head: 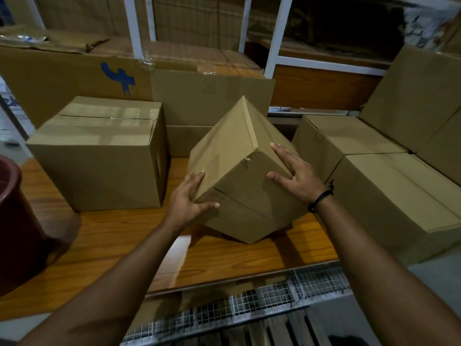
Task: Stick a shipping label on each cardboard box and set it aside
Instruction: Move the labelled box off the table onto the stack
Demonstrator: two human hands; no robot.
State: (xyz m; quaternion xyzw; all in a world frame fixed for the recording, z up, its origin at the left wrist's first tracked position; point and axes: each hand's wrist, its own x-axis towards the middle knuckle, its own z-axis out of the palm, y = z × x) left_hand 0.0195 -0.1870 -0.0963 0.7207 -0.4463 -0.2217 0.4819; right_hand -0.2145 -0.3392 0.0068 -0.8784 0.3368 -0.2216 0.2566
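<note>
The cardboard box stands tilted on one lower corner, near the middle of the tabletop. The left hand clasps its left corner. The right hand presses flat, fingers spread, on its right face, probably to turn a side up for the label.

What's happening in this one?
A person holds a cardboard box tilted corner-down over the wooden table. The left hand grips its left edge between thumb and fingers; the right hand lies flat on its right side. No label shows on it. A taped box stands left, more boxes right.
</note>
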